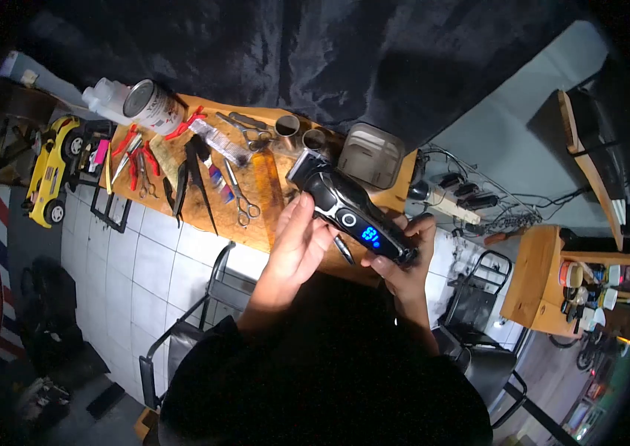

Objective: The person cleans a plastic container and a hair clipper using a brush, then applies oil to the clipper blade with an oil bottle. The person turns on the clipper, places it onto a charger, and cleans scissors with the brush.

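A black hair clipper [348, 210] with silver trim, a round button and a lit blue display is held above the wooden table [255, 223], its blade end toward the upper left. My left hand [301, 241] grips the clipper near the blade end. Around its lower end are the fingers of my right hand [405, 256]. Just beyond the blade stand two metal cups. Scissors [240, 197] and a black comb [198, 182] lie on the table to the left. A dark slim object [344, 250] shows beneath the clipper.
Red-handled pliers [136, 160], a can [153, 106] and clear bottles are at the table's left. A plastic container [371, 156] sits at its right. Cables and a power strip [454, 206] lie beyond. Black chairs [188, 338] flank me; a yellow toy car [52, 172] is far left.
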A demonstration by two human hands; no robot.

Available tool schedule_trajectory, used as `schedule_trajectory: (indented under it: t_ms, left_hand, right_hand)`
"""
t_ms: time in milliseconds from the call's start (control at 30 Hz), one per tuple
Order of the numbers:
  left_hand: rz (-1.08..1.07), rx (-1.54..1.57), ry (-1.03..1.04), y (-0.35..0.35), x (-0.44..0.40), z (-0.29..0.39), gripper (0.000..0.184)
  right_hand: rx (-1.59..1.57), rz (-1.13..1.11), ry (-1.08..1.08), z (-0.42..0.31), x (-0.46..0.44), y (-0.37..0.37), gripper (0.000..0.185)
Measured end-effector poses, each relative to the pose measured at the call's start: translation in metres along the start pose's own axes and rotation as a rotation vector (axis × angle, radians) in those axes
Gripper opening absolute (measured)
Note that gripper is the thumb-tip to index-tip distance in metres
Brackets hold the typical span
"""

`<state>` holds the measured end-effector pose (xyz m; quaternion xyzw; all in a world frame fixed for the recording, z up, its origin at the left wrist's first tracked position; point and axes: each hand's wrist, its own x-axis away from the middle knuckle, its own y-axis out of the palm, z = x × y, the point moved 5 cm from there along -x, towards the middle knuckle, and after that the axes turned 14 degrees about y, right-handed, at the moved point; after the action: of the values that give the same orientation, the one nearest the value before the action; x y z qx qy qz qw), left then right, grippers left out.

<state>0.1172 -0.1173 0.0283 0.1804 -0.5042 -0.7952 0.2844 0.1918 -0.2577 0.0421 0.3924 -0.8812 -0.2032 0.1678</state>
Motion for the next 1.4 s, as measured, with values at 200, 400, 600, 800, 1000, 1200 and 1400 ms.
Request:
schedule_trajectory:
  t_ms: [200, 400, 600, 800, 1000, 1200, 1400]
  left_hand:
    - [-0.167, 0.292, 0.015, 0.008, 0.003, 0.01, 0.06]
    - [-0.401, 0.529, 0.027, 0.02, 0.006, 0.013, 0.067]
    - [-0.653, -0.002, 0.06, 0.011, 0.013, 0.033, 0.058]
    - [-0.936, -0.708, 0.045, 0.052, 0.022, 0.044, 0.041]
    - [-1.13, -0.771, 0.248, 0.064, 0.022, 0.037, 0.053]
    - [-0.936, -1.049, 0.342, 0.058, 0.018, 0.041, 0.058]
    - [-0.332, -0.827, 0.131, 0.038, 0.007, 0.026, 0.046]
  right_hand:
    - [0.353, -0.013, 0.03, 0.007, 0.007, 0.022, 0.06]
    - [0.782, -0.101, -0.221, 0.001, 0.01, 0.035, 0.056]
    - [0.904, 0.008, -0.219, 0.001, 0.007, 0.042, 0.051]
    - [0.901, 0.017, -0.399, 0.01, -0.01, 0.033, 0.044]
    - [0.879, -0.059, -0.37, 0.008, -0.018, 0.027, 0.039]
    - [0.808, -0.218, -0.186, 0.038, -0.003, 0.005, 0.059]
    - [0.321, -0.163, -0.055, 0.029, 0.001, 0.024, 0.063]
